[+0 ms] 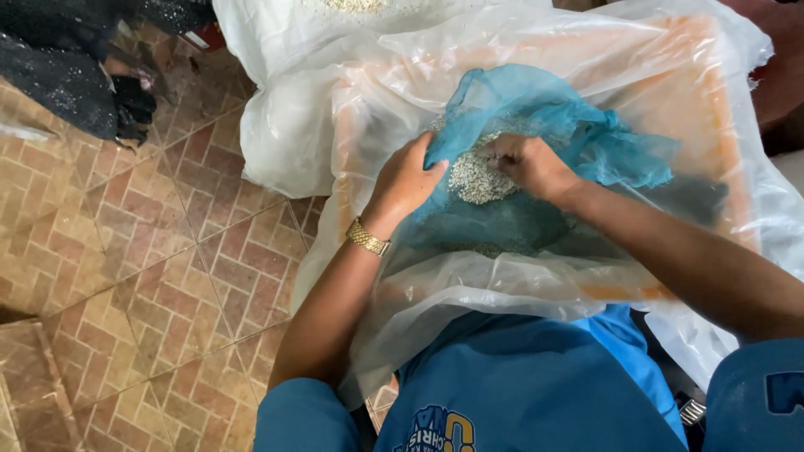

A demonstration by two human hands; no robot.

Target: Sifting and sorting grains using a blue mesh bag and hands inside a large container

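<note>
A blue mesh cloth [553,117] lies bunched on a clear plastic sheet [536,50] that covers an orange tray [712,109]. A heap of small white beads [471,177] rests in the cloth. My left hand [406,180], with a gold watch on its wrist, grips the cloth's left edge. At the top of the heap, my right hand [529,163] has its fingers curled into the beads and cloth. Whether it pinches any beads is hidden.
A second white plastic bag [276,109] with more small beads [352,5] lies at the top. Brown patterned floor tiles [142,251] spread to the left. Dark glittery fabric [67,67] lies at the top left. My blue shirt fills the bottom.
</note>
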